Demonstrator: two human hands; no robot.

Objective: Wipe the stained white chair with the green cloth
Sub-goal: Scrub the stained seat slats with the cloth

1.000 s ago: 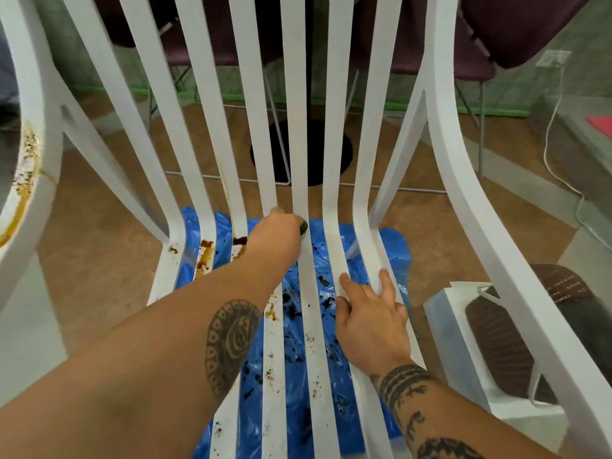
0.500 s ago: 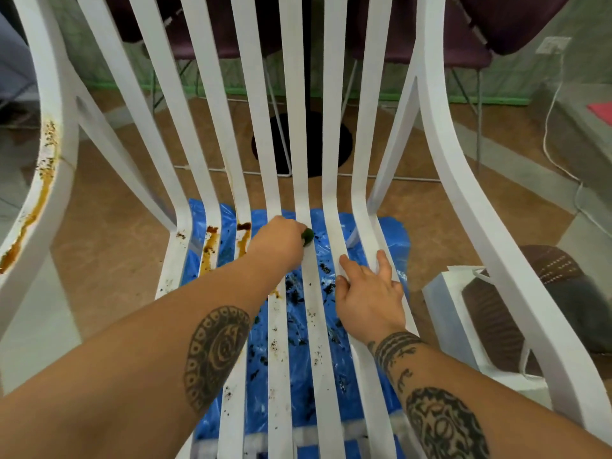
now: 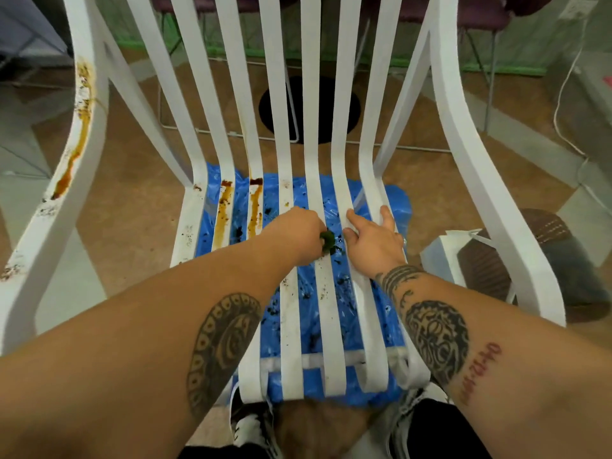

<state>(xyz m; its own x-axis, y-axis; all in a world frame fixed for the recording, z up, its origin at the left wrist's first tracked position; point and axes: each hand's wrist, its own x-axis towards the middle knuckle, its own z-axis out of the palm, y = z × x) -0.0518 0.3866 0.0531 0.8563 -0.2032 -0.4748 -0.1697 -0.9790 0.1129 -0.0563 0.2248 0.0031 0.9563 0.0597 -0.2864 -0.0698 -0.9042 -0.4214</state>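
The green cloth, soft and wadded small, is held in the curled left hand against a middle seat slat of the white chair. The right hand is laid flat, fingers spread, on neighbouring slats. The slats are judged stiff but slightly springy.

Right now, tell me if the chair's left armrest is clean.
No, orange-brown streaks and dark specks run along the left armrest.
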